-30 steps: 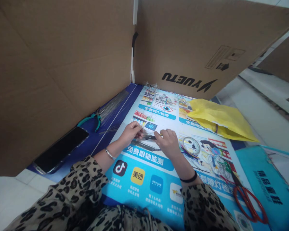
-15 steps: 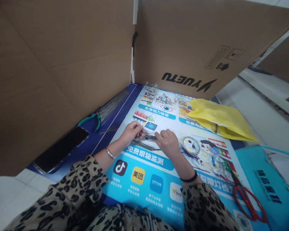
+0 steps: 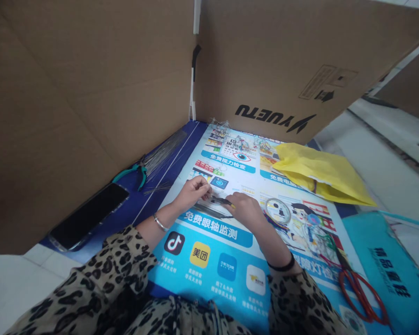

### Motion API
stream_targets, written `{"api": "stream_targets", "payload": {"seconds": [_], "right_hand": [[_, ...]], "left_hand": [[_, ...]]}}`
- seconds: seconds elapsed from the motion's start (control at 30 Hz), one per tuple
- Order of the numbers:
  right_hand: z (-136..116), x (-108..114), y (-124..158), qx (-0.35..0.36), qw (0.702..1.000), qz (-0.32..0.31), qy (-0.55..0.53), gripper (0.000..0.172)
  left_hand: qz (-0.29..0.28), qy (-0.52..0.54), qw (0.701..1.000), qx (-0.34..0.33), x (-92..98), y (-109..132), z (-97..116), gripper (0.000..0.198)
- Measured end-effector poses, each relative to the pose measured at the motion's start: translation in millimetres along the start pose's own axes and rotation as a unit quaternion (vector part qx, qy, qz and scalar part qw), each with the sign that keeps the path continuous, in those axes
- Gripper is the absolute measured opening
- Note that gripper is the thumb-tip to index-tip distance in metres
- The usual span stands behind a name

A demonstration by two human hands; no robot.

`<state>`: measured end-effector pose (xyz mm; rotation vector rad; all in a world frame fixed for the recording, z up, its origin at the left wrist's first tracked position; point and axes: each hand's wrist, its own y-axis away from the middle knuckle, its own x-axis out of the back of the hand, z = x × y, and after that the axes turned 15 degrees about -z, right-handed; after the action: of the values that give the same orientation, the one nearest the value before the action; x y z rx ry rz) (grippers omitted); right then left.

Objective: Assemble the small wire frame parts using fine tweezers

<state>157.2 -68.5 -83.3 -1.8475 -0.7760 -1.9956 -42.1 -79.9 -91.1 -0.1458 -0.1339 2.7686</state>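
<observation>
My right hand [image 3: 246, 209] is closed around a pair of pliers [image 3: 220, 201] with dark jaws and a bit of yellow at the handle. The jaws point left, close beside the fingertips of my left hand [image 3: 193, 191]. Those fingertips are pinched together on a thin wire, mostly hidden by the fingers. Beneath both hands, several straight dark wires [image 3: 212, 212] lie across the printed poster [image 3: 209, 270].
Cardboard walls [image 3: 132, 70] stand at the left and back. To the left lie a phone [image 3: 89, 216], teal-handled pliers [image 3: 141, 177] and a wire bundle [image 3: 165, 153]. On the right are a yellow bag [image 3: 321, 172], red-handled scissors [image 3: 363, 295], a coil [image 3: 277, 211] and a teal package [image 3: 387, 260].
My right hand has turned and its wrist has shifted right and down, showing more of the pliers. My left hand has moved slightly right, still pinched.
</observation>
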Motion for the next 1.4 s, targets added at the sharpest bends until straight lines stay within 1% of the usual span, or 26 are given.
{"api": "stream_targets", "payload": {"seconds": [0.1,0.2,0.27,0.4,0.47,0.57,0.63,0.73,0.83,0.93,1.1,1.4], "right_hand": [[-0.8,2.4,0.0,0.006,0.999,-0.026,-0.030,0.024],[-1.0,0.1,-0.8,0.022,0.998,-0.030,-0.053,0.026],[-1.1,-4.5,-2.4,0.022,0.998,-0.011,-0.052,0.026],[-1.0,-15.0,-6.2,0.004,0.997,0.080,-0.022,0.028],[-1.1,-16.7,-6.9,-0.005,0.993,0.119,-0.013,0.027],[-2.7,-14.1,-5.4,-0.019,0.988,0.153,0.003,0.026],[-5.3,-11.0,-3.2,-0.019,0.986,0.166,0.026,0.026],[-10.9,-8.2,-0.1,0.007,0.982,0.178,0.071,0.026],[-16.3,-8.5,1.2,0.029,0.976,0.188,0.110,0.026],[-19.2,-10.6,0.6,0.031,0.968,0.206,0.136,0.025],[-20.1,-14.0,-2.3,0.044,0.954,0.253,0.156,0.021],[-19.6,-16.4,-3.6,0.056,0.951,0.261,0.158,0.020]], "left_hand": [[-0.009,-0.012,1.000,-0.006,-1.0,1.6,3.1,0.017],[-0.005,-0.021,1.000,-0.002,-1.6,1.8,4.3,0.017],[0.007,-0.022,1.000,0.012,-1.4,0.7,2.9,0.018],[0.046,0.025,0.997,0.051,0.7,-2.8,-2.9,0.019],[0.048,0.051,0.996,0.062,2.1,-3.9,-5.2,0.020],[0.046,0.075,0.993,0.076,3.0,-4.2,-6.2,0.021],[0.051,0.085,0.991,0.085,2.7,-4.1,-5.8,0.022],[0.058,0.086,0.990,0.094,1.9,-4.0,-5.2,0.022],[0.063,0.085,0.989,0.103,1.4,-4.1,-4.3,0.022],[0.066,0.089,0.987,0.113,0.4,-4.1,-2.3,0.021],[0.058,0.101,0.985,0.128,-2.0,-3.7,-0.6,0.023],[0.059,0.088,0.985,0.136,-3.3,-2.7,-1.5,0.018]]}}
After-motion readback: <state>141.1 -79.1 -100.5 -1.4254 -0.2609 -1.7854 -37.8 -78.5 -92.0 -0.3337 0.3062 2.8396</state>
